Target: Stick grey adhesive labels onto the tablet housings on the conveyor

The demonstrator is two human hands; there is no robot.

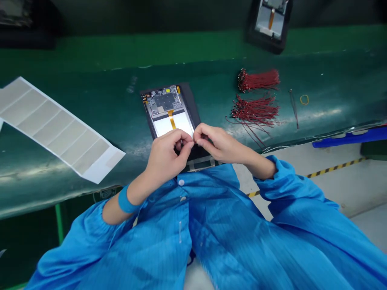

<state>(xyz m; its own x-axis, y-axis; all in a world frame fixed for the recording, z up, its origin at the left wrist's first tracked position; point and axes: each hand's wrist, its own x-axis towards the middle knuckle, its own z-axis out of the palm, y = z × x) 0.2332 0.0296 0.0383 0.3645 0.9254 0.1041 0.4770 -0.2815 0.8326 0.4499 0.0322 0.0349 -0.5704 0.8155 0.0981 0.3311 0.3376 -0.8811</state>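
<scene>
An opened tablet [157, 125] lies in front of me, its circuit board [163, 101] and an orange flex cable [171, 119] exposed above a white panel. Beneath it, a dark pad [191, 100] shows along the right side. My left hand [169, 152] is over the tablet's near end, thumb and forefinger pinched together. Fingertip to fingertip with it, my right hand [218, 141] pinches too, at the tablet's lower right corner. Whatever sits between the fingers is too small to make out. Both hands cover the near part of the tablet.
Two bundles of dark red wires, a farther bundle [259, 80] and a nearer bundle [255, 109], lie to the right. Beyond them are a loose wire [293, 108] and a yellow rubber band [304, 100]. A sticker sheet [57, 129] lies left. Another opened device [270, 24] stands at the back.
</scene>
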